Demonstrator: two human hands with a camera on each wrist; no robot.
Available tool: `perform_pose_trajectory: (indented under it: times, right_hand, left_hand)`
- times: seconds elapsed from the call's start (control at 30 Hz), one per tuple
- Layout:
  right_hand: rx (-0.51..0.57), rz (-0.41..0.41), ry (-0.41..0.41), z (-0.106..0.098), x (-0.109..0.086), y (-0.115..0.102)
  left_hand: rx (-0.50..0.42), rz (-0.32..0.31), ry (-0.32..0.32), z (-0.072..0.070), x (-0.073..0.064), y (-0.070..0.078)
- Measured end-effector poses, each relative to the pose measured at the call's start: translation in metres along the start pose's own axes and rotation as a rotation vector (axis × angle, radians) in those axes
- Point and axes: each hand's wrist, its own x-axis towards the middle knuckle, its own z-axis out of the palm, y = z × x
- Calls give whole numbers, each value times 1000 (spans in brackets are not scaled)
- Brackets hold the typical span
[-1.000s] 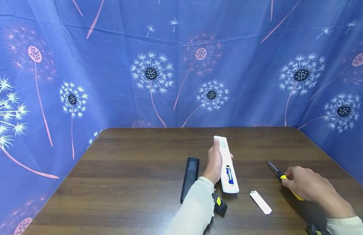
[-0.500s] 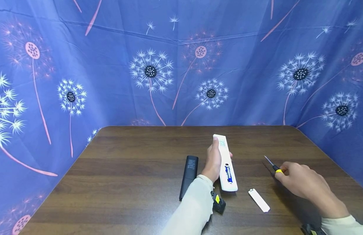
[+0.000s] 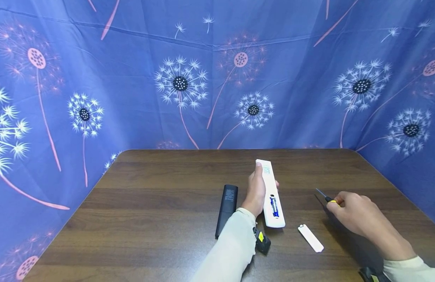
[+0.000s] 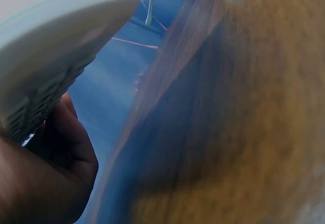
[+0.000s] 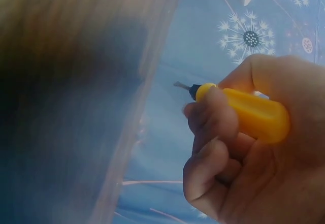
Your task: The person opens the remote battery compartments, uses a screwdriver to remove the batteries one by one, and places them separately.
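My left hand (image 3: 255, 191) grips a white remote control (image 3: 269, 184) by its left edge, thumb along the back and fingertips showing on the far side. Its back faces up, with the battery bay bare and a blue battery (image 3: 274, 206) inside. In the left wrist view the remote (image 4: 61, 26) shows rows of buttons on its underside. My right hand (image 3: 361, 215) holds a screwdriver (image 5: 254, 112) by its yellow handle, its fingers curled round it. The metal tip points away to the left, above the table and apart from the remote. Between the hands lies a white battery cover (image 3: 310, 237).
A black remote control (image 3: 226, 211) lies on the table just left of my left forearm. The brown wooden table (image 3: 150, 219) ends at a blue curtain (image 3: 132, 86) printed with dandelions, which also hangs along both sides.
My right hand, with the screwdriver, has moved a little to the left and away from me. The left hand keeps its hold on the white remote, which stays in place.
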Motion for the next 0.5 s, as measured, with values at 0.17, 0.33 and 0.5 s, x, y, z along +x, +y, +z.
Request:
perform_pose_trajectory:
  times: [0.17,0.33,0.5]
  right_hand:
    - [31,-11,17,4,-4,-2]
    - [45,-73,30,7,-7,-5]
    - [26,-148,50,7,-7,-7]
  left_hand:
    - [11,-20,3,-1,-1,-1]
    - [1,-5,4,-1,0,0]
    - [11,-7,5,-2,0,2]
